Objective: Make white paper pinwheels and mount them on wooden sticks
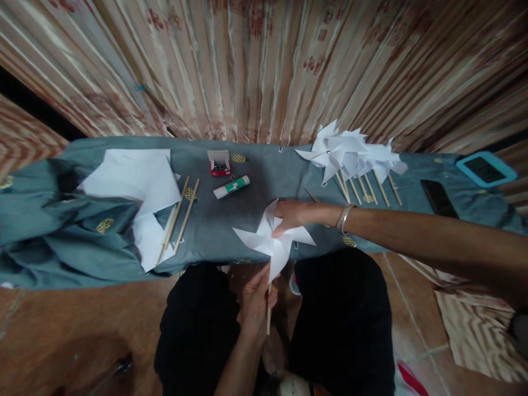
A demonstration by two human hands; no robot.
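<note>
A white paper pinwheel [282, 250] is held over the near edge of the cloth-covered table. My left hand [253, 302] is closed round its wooden stick [269, 322], just below the blades. From the right, my right hand [291, 214], with a bracelet at the wrist, grips the pinwheel near its centre; some fingertips are hidden by the paper. Beyond it lie a glue stick [231, 187] with a green label and a small open red box [220, 166] of dark pins. A thin pointed tool [310, 194] lies behind my right hand, partly covered.
Several pinwheels [350, 151] with sticks lie at the back right. White paper sheets [127, 170] and loose sticks [186, 217] are on the left. A phone [438, 198] and a blue-framed device [487, 168] rest at the right end. A curtain [256, 71] hangs behind the table.
</note>
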